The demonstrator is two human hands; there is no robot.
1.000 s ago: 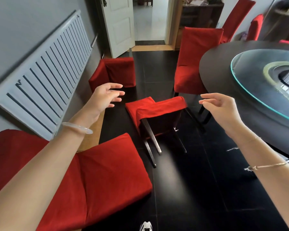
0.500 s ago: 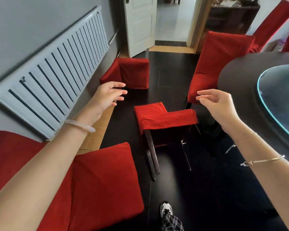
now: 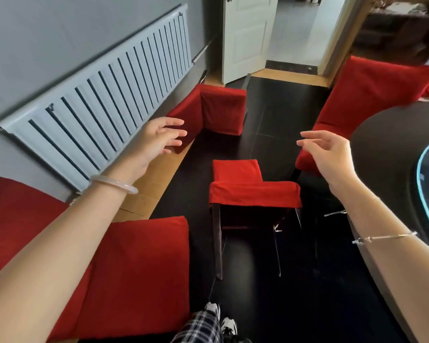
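A red-covered chair [image 3: 254,191] lies tipped over on the black floor ahead of me, its dark legs pointing toward me. My left hand [image 3: 159,137] is stretched forward above and left of it, fingers spread and relaxed, holding nothing. My right hand [image 3: 328,151] reaches forward above and right of the chair, fingers loosely extended, also empty. Neither hand touches the chair.
Another red chair [image 3: 216,110] lies tipped near the radiator [image 3: 104,90] on the left wall. A red chair [image 3: 134,273] stands at my lower left, one more [image 3: 364,92] beside the dark round table [image 3: 386,154]. A white door [image 3: 245,33] stands open ahead. My shoes [image 3: 221,318] show below.
I have stepped forward and the view has swung left; the fallen chair is now closer and more centred between my hands. Both hands stay raised and empty.
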